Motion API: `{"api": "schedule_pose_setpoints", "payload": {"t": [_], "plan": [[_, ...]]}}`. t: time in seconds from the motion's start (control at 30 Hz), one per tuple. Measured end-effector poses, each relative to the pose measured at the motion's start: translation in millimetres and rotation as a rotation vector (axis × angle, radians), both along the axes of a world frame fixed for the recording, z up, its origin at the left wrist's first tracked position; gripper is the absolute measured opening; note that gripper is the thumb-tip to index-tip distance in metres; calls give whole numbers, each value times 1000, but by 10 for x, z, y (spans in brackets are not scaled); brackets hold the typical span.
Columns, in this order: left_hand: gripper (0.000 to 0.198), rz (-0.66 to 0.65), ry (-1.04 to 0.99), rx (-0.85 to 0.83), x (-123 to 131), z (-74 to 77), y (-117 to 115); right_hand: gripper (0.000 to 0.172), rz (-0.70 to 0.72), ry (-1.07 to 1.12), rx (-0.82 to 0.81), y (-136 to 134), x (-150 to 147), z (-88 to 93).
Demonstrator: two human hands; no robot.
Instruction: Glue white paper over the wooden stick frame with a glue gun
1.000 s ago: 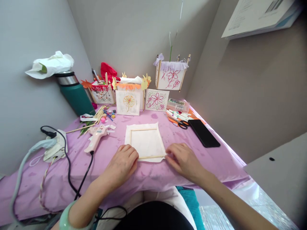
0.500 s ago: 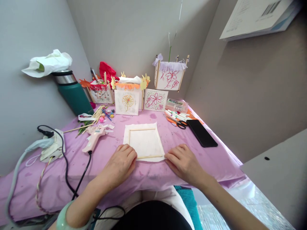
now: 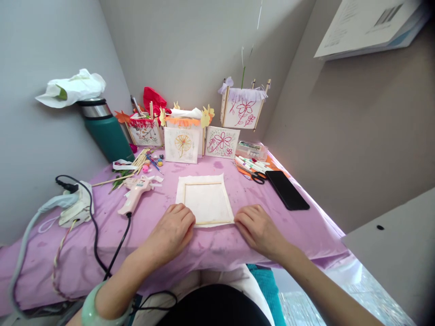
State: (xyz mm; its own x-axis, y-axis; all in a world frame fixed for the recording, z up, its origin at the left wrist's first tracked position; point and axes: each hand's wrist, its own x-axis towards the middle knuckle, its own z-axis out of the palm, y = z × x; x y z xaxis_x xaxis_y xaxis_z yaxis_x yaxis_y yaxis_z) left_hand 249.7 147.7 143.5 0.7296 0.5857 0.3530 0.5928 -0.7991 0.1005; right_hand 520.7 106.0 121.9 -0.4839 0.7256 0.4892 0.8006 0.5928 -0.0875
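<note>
A white paper sheet [image 3: 206, 199] with a thin stick frame [image 3: 212, 222] on it lies flat at the centre of the frame, on the purple tablecloth [image 3: 306, 226]. The left hand [image 3: 173, 231] rests at its lower left corner, fingers [image 3: 185, 216] curled under against the near stick. The right hand [image 3: 258, 227] sits at the lower right corner, bent fingertips [image 3: 239, 217] touching the paper's edge. Whether either hand pinches the paper I cannot tell. A glue gun [image 3: 134, 195] lies left of the sheet.
</note>
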Motion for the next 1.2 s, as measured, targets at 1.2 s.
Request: {"api": "schedule_pose_setpoints", "payload": {"t": [1.2], "plan": [[14, 244, -39, -255, 125, 98, 88, 12, -294, 198, -342, 158, -131, 46]]}}
